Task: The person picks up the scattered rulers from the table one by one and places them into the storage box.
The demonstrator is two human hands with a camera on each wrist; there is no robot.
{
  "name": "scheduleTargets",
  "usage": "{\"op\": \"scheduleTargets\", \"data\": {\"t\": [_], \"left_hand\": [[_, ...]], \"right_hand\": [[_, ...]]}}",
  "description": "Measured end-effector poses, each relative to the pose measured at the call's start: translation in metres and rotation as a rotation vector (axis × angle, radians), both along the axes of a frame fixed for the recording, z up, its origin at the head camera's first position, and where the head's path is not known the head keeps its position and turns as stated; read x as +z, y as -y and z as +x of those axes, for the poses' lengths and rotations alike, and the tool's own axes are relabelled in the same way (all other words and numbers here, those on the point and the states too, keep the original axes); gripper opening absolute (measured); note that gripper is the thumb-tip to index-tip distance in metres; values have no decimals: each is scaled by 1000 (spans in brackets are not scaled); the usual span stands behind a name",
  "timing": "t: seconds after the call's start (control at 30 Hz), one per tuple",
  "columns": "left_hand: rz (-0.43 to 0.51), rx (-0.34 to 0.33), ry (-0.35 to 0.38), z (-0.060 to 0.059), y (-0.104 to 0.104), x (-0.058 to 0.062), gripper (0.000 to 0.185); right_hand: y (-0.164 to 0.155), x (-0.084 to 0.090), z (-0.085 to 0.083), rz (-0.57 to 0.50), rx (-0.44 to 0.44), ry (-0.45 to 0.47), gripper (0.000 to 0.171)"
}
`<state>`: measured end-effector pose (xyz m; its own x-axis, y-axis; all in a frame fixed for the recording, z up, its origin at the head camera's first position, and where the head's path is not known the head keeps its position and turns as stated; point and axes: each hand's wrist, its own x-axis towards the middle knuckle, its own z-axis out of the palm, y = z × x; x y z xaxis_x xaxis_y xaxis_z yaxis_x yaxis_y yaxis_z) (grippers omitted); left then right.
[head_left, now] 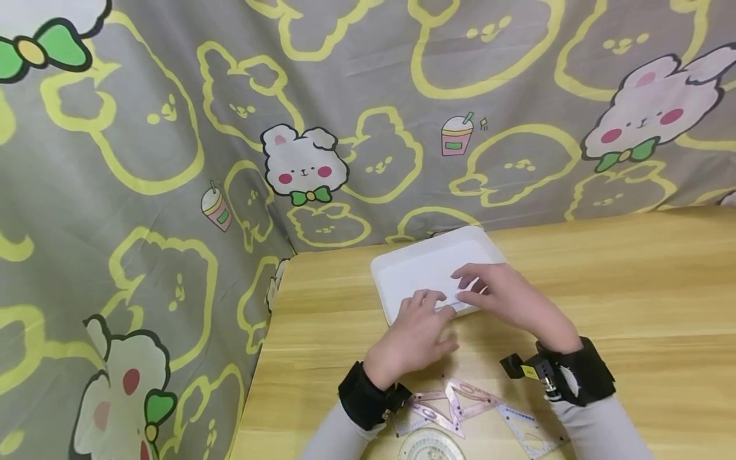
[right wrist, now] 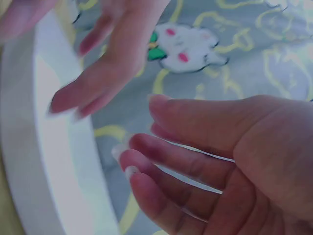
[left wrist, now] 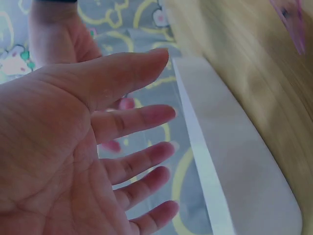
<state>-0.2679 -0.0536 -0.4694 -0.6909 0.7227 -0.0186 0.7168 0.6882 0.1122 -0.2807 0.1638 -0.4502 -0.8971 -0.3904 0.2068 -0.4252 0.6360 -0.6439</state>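
Note:
A white rectangular tray point(head_left: 402, 271) lies near the cloth backdrop, and both hands are over its near side. My left hand point(head_left: 416, 335) has its fingers spread loosely above the near rim. In the left wrist view the same hand point(left wrist: 73, 142) shows a bare palm, its fingertips beside the tray wall point(left wrist: 234, 142). My right hand point(head_left: 506, 297) reaches over the tray's right part with gently bent fingers. The right wrist view shows that hand point(right wrist: 210, 161) with thumb and fingers apart and nothing gripped. A faint bluish line shows in the tray between the hands.
Pink clear set squares point(head_left: 451, 406) lie on the wooden table point(head_left: 644, 287) in front of the tray. A bluish set square point(head_left: 531, 431) lies by the right forearm, a round clear protractor point(head_left: 431, 445) at the bottom edge. Patterned cloth point(head_left: 379, 76) hangs behind and left.

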Motion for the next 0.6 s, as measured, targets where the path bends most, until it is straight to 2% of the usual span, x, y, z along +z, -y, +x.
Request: {"op": "scheduleTargets", "data": {"t": [0.13, 0.33, 0.47, 0.6], "left_hand": [[-32, -8, -122, 5, -7, -2, 37], [-83, 46, -275, 0, -8, -20, 10], [-74, 63, -313, -8, -3, -27, 8], [-55, 80, -319, -15, 3, -24, 12]], "right_hand": [[2, 10, 6, -1, 14, -15, 30], [-3, -1, 5, 14, 8, -9, 30], [-6, -9, 2, 4, 6, -12, 30], [-7, -9, 0, 6, 1, -22, 29]]}}
